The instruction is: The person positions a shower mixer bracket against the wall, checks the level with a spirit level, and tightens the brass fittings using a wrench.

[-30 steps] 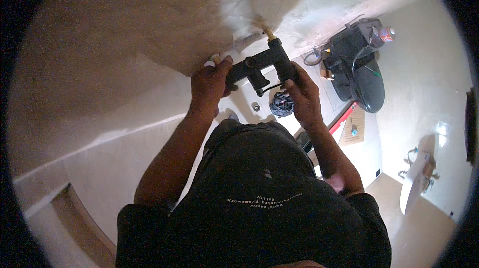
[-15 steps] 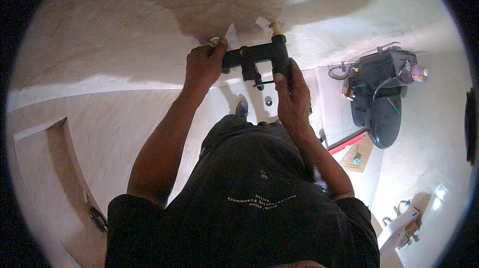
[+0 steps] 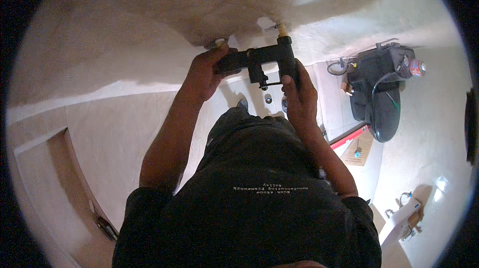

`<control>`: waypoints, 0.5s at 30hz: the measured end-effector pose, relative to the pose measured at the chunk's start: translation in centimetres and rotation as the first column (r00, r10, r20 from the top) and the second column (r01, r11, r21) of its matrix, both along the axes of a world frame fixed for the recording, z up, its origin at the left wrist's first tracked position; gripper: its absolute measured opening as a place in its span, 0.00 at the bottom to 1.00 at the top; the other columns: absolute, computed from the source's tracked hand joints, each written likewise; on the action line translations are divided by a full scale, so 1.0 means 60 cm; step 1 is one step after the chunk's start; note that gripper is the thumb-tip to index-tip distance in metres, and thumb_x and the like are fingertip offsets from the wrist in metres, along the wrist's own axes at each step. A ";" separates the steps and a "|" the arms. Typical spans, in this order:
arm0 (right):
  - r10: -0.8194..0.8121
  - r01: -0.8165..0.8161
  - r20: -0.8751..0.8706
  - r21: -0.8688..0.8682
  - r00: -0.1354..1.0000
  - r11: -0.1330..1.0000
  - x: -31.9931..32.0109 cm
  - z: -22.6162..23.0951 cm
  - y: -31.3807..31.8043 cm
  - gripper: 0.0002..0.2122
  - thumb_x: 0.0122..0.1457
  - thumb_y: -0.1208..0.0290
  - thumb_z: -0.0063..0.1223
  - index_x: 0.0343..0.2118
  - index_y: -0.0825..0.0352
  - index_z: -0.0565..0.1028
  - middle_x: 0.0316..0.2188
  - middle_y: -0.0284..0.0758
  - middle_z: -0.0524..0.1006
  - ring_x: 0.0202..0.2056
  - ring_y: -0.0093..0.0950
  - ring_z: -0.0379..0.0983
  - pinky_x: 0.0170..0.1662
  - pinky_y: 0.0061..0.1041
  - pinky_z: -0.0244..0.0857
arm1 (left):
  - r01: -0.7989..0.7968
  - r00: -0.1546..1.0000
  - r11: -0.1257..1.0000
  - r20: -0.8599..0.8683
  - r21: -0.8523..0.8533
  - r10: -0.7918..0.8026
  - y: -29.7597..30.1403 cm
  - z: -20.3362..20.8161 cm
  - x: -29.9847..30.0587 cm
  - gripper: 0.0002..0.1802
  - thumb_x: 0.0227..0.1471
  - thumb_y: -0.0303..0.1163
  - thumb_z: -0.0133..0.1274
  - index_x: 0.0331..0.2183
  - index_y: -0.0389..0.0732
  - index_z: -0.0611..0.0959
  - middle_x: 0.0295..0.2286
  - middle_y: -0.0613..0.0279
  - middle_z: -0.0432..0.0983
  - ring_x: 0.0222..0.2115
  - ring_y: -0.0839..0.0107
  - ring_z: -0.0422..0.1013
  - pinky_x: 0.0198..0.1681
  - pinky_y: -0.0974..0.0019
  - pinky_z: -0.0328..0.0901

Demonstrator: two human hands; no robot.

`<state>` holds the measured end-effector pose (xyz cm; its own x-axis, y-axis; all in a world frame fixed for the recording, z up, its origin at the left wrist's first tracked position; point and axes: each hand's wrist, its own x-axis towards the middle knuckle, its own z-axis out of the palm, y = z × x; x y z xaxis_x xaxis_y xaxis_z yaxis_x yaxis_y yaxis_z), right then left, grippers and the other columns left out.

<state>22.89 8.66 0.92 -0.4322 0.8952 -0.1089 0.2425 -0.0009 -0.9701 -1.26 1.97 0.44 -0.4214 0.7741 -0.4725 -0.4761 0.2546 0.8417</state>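
Note:
A black wall-mounted mixer tap point(image 3: 267, 55) is held level against the wall between both of my hands. My left hand point(image 3: 205, 74) is closed round its left end, fingers partly hidden behind it. My right hand point(image 3: 302, 99) grips the right end, thumb on the near side. At the top right corner, the tap meets a brass-coloured pipe fitting point(image 3: 283, 30) that sticks out of the wall. A second, pale fitting point(image 3: 220, 42) shows just above my left hand; whether the tap touches it is hidden.
To the right stands a black toilet point(image 3: 384, 103) with a can point(image 3: 417, 67) on top. A red spirit level point(image 3: 349, 137) and a piece of cardboard point(image 3: 360, 149) lie beside it. A white basin point(image 3: 399, 218) is at lower right. A recessed niche point(image 3: 75, 188) is at left. A floor drain point(image 3: 268, 98) lies below.
The view has shifted slightly. My left hand now wraps further round the tap's left end, its thumb lower than before. The right hand keeps its grip.

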 end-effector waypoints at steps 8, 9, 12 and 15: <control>-0.033 0.029 0.055 0.078 0.998 0.997 -0.004 -0.006 -0.009 0.26 0.67 0.64 0.51 0.64 0.72 0.63 0.40 0.44 0.79 0.36 0.29 0.74 0.42 0.30 0.70 | 0.091 0.974 0.996 0.208 0.009 -0.091 -0.013 -0.016 -0.035 0.24 0.60 0.48 0.55 0.46 0.38 0.79 0.38 0.51 0.80 0.42 0.59 0.77 0.47 0.50 0.73; -0.037 0.031 0.068 0.082 0.997 0.996 -0.006 -0.006 -0.013 0.26 0.67 0.64 0.51 0.64 0.72 0.63 0.40 0.44 0.79 0.36 0.29 0.74 0.42 0.30 0.70 | 0.094 0.971 0.995 0.221 0.013 -0.095 -0.012 -0.007 -0.032 0.24 0.60 0.48 0.55 0.46 0.38 0.79 0.38 0.51 0.80 0.42 0.59 0.77 0.47 0.50 0.73; -0.099 0.100 -0.020 0.027 0.995 0.995 -0.007 -0.001 -0.018 0.25 0.67 0.65 0.51 0.64 0.71 0.63 0.37 0.41 0.79 0.34 0.28 0.73 0.40 0.29 0.70 | 0.125 0.991 0.956 0.080 -0.266 -0.107 0.011 0.041 -0.009 0.23 0.59 0.50 0.55 0.45 0.41 0.79 0.37 0.53 0.80 0.40 0.59 0.77 0.47 0.44 0.69; -0.145 0.146 -0.015 0.020 0.989 0.989 -0.004 -0.016 -0.017 0.24 0.68 0.67 0.49 0.63 0.73 0.64 0.41 0.36 0.75 0.37 0.23 0.69 0.44 0.25 0.67 | 0.070 0.985 0.935 0.169 -0.349 -0.010 0.035 0.079 0.013 0.22 0.58 0.52 0.53 0.44 0.43 0.79 0.39 0.56 0.80 0.40 0.59 0.77 0.49 0.36 0.64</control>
